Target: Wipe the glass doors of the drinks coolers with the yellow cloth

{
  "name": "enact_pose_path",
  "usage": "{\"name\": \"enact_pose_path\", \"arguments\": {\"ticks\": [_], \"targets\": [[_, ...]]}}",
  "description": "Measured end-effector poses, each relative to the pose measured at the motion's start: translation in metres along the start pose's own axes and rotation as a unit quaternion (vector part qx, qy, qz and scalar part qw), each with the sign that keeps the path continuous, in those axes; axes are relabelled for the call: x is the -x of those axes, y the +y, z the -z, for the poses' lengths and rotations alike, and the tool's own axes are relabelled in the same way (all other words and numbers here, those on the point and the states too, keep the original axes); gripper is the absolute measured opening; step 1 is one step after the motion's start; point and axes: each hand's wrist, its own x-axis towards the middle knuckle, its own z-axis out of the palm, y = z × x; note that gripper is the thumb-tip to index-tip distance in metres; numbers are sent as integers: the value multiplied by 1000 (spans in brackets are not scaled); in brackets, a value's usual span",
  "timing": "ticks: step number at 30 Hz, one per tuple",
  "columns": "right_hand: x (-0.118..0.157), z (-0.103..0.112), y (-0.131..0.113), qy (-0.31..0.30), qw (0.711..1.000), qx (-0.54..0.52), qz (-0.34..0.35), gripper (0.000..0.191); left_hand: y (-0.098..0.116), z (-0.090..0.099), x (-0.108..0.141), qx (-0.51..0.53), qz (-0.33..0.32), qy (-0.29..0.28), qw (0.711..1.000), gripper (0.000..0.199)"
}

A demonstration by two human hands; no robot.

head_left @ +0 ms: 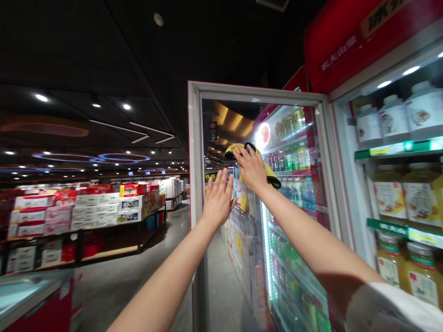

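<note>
A tall glass fridge door with a pale frame stands swung open in front of me. My right hand holds a yellow cleaning cloth with black edging against the upper part of the glass. Its fingers are stretched over the cloth, which sticks out on both sides of the hand. Lower and to the left, my left hand lies on or close to the glass near the door's outer frame, fingers extended and nothing in it. Shelves of bottles show through or in the glass; which of the two I cannot tell.
On the right, the open drinks fridge holds white-labelled bottles and juice bottles on shelves. Stacked boxes fill a display table to the left. A red-sided chest unit stands at lower left, beside grey floor.
</note>
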Motion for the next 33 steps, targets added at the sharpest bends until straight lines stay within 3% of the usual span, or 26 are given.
{"name": "enact_pose_path", "arguments": {"ticks": [3, 5, 8, 12, 15, 19, 22, 26, 29, 33], "targets": [[18, 2, 23, 54, 991, 17, -121, 55, 16, 2, -10, 12, 36, -12, 999, 79], [36, 0, 29, 66, 984, 24, -163, 56, 27, 5, -15, 18, 57, -14, 998, 80], [43, 0, 32, 40, 994, 19, -103, 56, 43, 9, -24, 22, 44, -23, 999, 78], [15, 11, 58, 40, 998, 12, -57, 56, 64, 13, -41, 17, 9, -37, 999, 77], [12, 18, 90, 70, 992, 9, -106, 55, 79, 12, -52, 12, 12, -34, 999, 79], [54, 13, 108, 109, 973, 14, -201, 53, 99, 9, -60, 7, -11, -29, 999, 84], [74, 10, 107, 85, 982, 18, -167, 53, 113, 7, -65, 10, -23, -40, 999, 86], [55, 20, 130, 70, 990, 8, -120, 54, 128, 9, -76, 6, 8, -60, 998, 87], [46, 29, 158, 94, 982, 0, -161, 54, 135, 12, -83, -1, 35, -86, 996, 87], [72, 28, 168, 109, 964, 14, -241, 53, 140, 17, -87, -5, 45, -111, 993, 88]]}}
